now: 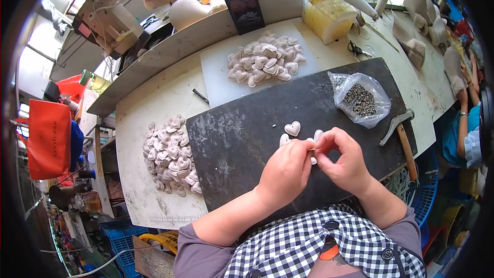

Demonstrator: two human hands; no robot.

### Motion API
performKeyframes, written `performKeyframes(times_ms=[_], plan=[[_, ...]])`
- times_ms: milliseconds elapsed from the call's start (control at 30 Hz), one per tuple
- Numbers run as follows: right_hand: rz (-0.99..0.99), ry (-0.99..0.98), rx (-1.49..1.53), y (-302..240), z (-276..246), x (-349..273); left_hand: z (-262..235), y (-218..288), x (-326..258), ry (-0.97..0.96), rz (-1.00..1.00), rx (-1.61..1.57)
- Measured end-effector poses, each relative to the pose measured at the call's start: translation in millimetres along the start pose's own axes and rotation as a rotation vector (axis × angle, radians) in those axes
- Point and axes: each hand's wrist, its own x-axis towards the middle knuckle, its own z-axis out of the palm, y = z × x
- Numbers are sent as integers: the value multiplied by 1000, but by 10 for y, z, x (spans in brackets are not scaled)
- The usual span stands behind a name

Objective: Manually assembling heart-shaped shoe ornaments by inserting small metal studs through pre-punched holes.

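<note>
My left hand (284,173) and my right hand (346,160) meet over the black work mat, thumbs and fingertips pinched together. Whatever sits between the fingertips is too small and too covered to name. Pale padded hearts lie right around them: a whole heart (292,128) just beyond, one partly behind my left fingers (284,139), and another heart (318,135) against my right fingertips. A white piece (313,160) shows below the pinch. To the right, a clear plastic bag (378,105) stands open with small metal pieces (359,100) inside.
A hammer (406,146) rests at the black mat's (231,139) right edge. Heaps of padded hearts lie at left (172,157) and on a white board at the back (267,59). Behind stand a phone (244,9), a yellowish block (329,18) and scissors (355,48). Another person's arm (462,116) is at far right.
</note>
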Motion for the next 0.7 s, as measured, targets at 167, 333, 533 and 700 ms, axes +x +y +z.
performKeyframes(times_ms=[167, 333, 533, 700], plan=[[104, -22, 68, -15, -49, 89, -156, -89, 100, -161, -441, -388], [80, -86, -136, 65, -135, 207, -375, -766, 530, 83, -258, 81], [-184, 264, -576, 71, -375, 367, -432, -1607, 719, 214, -290, 489], [-209, 296, -1027, 375, -785, 513, -511, -1714, 651, 293, -233, 286]])
